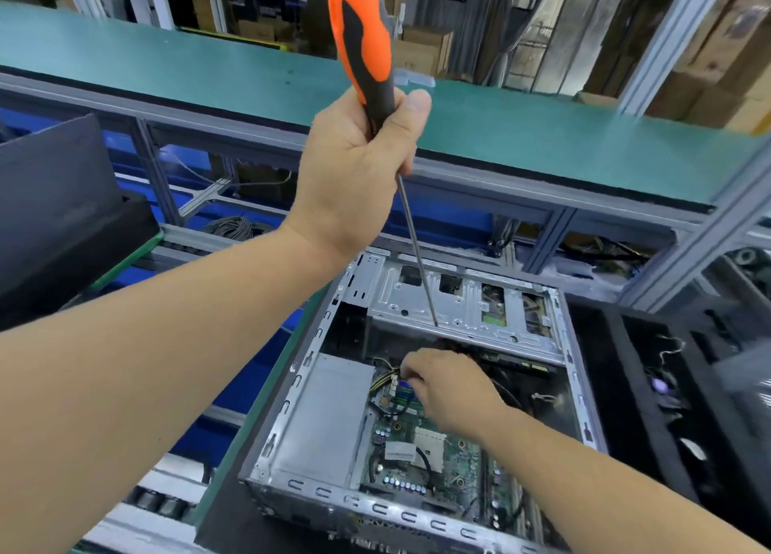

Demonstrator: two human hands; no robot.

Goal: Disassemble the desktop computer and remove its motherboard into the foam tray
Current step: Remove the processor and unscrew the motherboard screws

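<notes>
Below the right hand (448, 386), the motherboard (421, 461) lies flat in the bottom of the open computer case (329, 495), not yet lifted out. That hand reaches down into the case with its fingers curled at a blue-and-white connector (402, 384) beside a bundle of yellow and black wires (381, 376); it seems to pinch the plug, though the fingertips are hidden behind the knuckles. Left of it sits the grey power supply box (323, 420), and beyond it the metal drive cage (459, 303) spans the case.

Higher and farther out, the left hand (359, 169) grips an orange-and-black screwdriver (363, 40), fingers and thumb wrapped round the lower handle, shaft pointing down with the tip just above the drive cage.

Judging by this, the side panel is off and cables are being freed. The board, the supply and the cage are in place, so most of the removal is left.

Right of the right hand, a black foam tray (626, 386) holds small parts, blurred beyond naming. The case's near edge is cut off by the frame, and whether any board screws remain cannot be made out.
</notes>
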